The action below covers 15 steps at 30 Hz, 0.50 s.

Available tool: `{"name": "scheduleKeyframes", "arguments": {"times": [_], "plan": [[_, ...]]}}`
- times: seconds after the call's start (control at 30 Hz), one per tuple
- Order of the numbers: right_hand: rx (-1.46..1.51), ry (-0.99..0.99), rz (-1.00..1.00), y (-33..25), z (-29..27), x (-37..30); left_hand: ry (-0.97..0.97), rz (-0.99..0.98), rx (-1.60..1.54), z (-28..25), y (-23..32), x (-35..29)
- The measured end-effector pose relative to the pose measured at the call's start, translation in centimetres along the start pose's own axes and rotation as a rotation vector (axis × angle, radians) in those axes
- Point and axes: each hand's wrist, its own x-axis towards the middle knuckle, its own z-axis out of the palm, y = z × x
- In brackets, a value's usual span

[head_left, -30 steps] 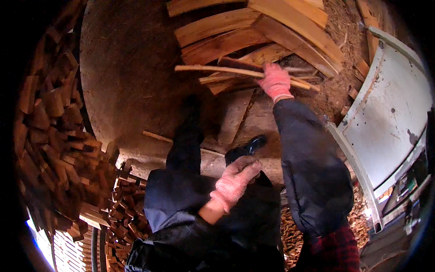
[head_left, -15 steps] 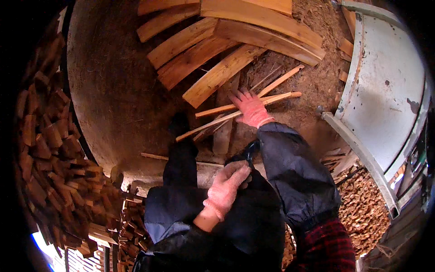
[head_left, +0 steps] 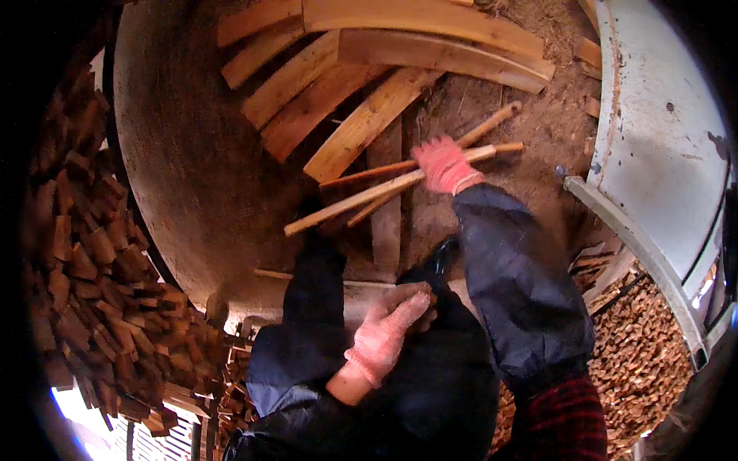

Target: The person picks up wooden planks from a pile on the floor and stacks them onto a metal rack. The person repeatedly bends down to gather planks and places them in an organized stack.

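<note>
dim warm light, white glare (head_left: 81,415) at lower left, fisheye curvature, black corners

Sticks (head_left: 377,194) round 12 o'clock look like matt raw wood, right hand (head_left: 444,164) is in fuzzy knit cloth, panel (head_left: 665,131) at 2 o'clock's chipped painted metal.

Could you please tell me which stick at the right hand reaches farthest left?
The pale wooden stick at the right hand; the left ends of the reddish stick and the steeper stick lie farther right.

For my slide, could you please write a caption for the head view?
Pink-gloved right hand grasps thin wooden sticks beside broader planks; gloved left hand appears over dark clothing.
</note>
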Motion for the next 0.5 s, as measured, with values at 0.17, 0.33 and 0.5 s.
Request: {"name": "scheduleKeyframes", "arguments": {"times": [0.17, 0.33, 0.5], "plan": [[0.077, -0.066, -0.019, -2.8, 0.6, -0.9, 0.039, 0.014, -0.004, 0.6, 0.3, 0.1], [-0.052, 0.311, 0.037, -4.1, 3.7, -2.3, 0.024, 0.058, 0.024, 1.7, 0.8, -0.9], [0.081, 0.000, 0.046, -3.9, 0.3, -2.7, -0.070, 0.163, 0.082, 2.3, 1.8, 0.2]]}}
